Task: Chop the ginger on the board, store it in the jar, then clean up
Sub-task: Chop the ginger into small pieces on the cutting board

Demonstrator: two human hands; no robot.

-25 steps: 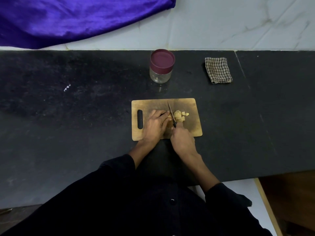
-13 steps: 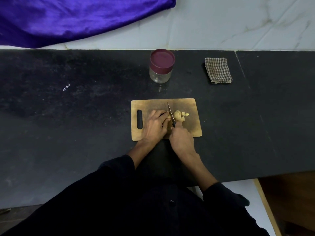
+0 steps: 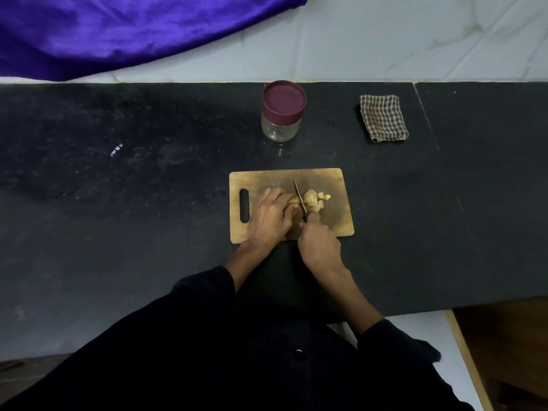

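A wooden cutting board (image 3: 332, 179) with a handle slot lies on the dark counter. Several cut pieces of pale ginger (image 3: 315, 200) sit right of the knife (image 3: 299, 194), whose blade points away from me. My right hand (image 3: 318, 243) grips the knife's handle at the board's near edge. My left hand (image 3: 274, 213) curls its fingers over the uncut ginger just left of the blade, hiding most of it. A glass jar (image 3: 280, 130) with a maroon lid (image 3: 284, 97) stands closed behind the board.
A folded checked cloth (image 3: 384, 117) lies at the back right of the black counter (image 3: 118, 203). Purple fabric (image 3: 118, 28) hangs over the wall at the back left. The counter's near edge drops to a pale floor on the right.
The knife blade has shifted slightly along the ginger while both hands stay in place on the board.
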